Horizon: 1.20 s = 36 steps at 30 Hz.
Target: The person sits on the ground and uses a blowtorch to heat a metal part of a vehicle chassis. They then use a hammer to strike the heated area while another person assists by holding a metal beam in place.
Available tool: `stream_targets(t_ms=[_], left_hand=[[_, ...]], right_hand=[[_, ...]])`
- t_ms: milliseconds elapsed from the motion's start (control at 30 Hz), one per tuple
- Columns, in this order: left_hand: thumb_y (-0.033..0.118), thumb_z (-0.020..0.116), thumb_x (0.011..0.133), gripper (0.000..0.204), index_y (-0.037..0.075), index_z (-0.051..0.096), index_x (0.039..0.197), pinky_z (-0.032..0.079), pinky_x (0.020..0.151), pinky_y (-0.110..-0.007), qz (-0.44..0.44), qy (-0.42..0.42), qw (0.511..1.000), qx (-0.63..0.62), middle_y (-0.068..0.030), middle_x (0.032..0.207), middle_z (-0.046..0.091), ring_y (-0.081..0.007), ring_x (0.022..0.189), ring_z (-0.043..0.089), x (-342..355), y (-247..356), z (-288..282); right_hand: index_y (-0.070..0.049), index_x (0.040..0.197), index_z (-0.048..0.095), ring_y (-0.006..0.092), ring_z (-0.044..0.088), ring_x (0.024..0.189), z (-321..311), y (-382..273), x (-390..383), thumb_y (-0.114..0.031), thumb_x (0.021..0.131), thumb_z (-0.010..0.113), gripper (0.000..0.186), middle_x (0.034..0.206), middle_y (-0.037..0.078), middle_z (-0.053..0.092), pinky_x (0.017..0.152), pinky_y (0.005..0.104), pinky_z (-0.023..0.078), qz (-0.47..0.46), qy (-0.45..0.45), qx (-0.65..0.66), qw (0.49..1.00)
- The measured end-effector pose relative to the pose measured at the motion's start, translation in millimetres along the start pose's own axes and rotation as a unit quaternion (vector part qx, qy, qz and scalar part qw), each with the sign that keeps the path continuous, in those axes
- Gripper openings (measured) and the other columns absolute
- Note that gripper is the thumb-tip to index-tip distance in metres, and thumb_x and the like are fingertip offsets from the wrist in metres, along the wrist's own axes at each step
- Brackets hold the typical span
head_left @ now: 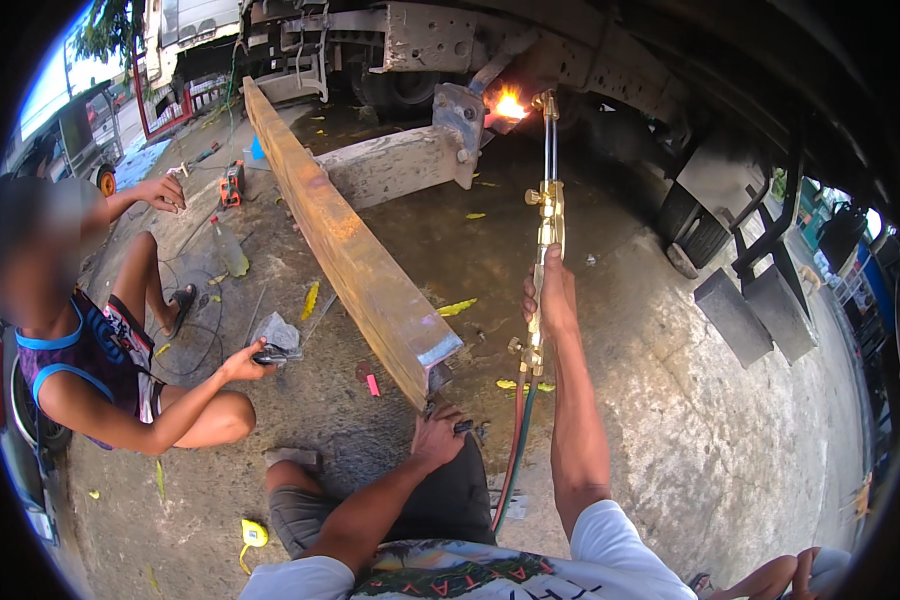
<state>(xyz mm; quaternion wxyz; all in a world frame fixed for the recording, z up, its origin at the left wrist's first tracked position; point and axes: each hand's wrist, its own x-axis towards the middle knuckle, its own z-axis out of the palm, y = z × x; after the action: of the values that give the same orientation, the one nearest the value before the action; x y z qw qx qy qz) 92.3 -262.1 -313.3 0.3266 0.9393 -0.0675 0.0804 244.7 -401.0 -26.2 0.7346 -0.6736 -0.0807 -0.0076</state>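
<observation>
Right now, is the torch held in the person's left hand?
No, the right hand grips the brass torch, while the left hand is low, beside the near end of the rusty beam.

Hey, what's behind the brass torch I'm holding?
Dark ground and the vehicle frame show behind the torch; anything its body or your right hand covers can't be seen.

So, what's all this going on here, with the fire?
The person's right hand grips a brass-coloured torch, pointed up toward the underside of a truck. A bright flame burns by its tip, beside a metal bracket. The left hand is closed around a small dark tool at the near end of a long, rusty beam; its exact kind is unclear. At left, a co-worker squats, holding a small dark object.
</observation>
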Motion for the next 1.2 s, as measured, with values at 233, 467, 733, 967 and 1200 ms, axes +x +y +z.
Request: stream_targets(t_ms=[233,467,733,967,1200], left_hand=[[0.045,0.061,0.100,0.047,0.005,0.068,0.124,0.052,0.095,-0.039,-0.171,-0.016,0.944,-0.281,-0.0164,0.115,0.071,-0.0317,0.104,0.069,55.5,81.0,-56.5],[0.050,0.060,0.102,0.057,-0.001,0.060,0.127,0.052,0.096,-0.039,-0.136,-0.062,0.700,-0.698,-0.0152,0.118,0.068,-0.0241,0.106,0.067,84.3,114.4,-69.5],[0.049,0.062,0.101,0.052,0.001,0.058,0.123,0.055,0.088,-0.039,-0.112,-0.062,0.654,-0.745,-0.0143,0.110,0.067,-0.0222,0.094,0.067,85.7,114.9,-74.4],[0.061,0.061,0.097,0.073,-0.007,0.056,0.122,0.054,0.091,-0.038,-0.144,-0.045,0.685,-0.713,-0.0164,0.106,0.068,-0.0237,0.096,0.068,90.0,126.4,-89.1],[0.057,0.069,0.093,0.069,-0.004,0.055,0.123,0.055,0.091,-0.039,-0.176,-0.070,0.742,-0.644,-0.0150,0.105,0.067,-0.0230,0.094,0.069,97.9,105.2,-78.2]], right_hand=[[-0.005,0.089,0.050,0.0094,0.042,0.042,-8.5,-0.3,-7.4,-0.079,0.091,0.050,0.074,0.060,0.000,0.044,0.037,0.0264,0.037,0.000,0.026,0.005,1.000],[-0.005,0.090,0.050,0.0093,0.042,0.042,-11.1,2.4,-13.8,-0.080,0.090,0.050,0.076,0.061,0.000,0.045,0.037,0.0259,0.037,0.004,0.011,0.011,1.000],[-0.004,0.090,0.051,0.0093,0.043,0.042,-8.5,-3.6,-17.4,-0.080,0.090,0.050,0.076,0.061,0.000,0.045,0.037,0.0260,0.037,0.001,0.005,0.013,1.000],[-0.005,0.091,0.051,0.0094,0.043,0.043,-11.9,-3.8,-18.1,-0.079,0.091,0.048,0.074,0.061,0.000,0.046,0.037,0.0267,0.038,0.010,-0.005,0.009,1.000],[-0.006,0.098,0.051,0.0099,0.043,0.044,-3.2,-2.5,-22.9,-0.088,0.088,0.038,0.083,0.063,0.001,0.045,0.039,0.0257,0.036,0.017,-0.010,0.000,1.000]])
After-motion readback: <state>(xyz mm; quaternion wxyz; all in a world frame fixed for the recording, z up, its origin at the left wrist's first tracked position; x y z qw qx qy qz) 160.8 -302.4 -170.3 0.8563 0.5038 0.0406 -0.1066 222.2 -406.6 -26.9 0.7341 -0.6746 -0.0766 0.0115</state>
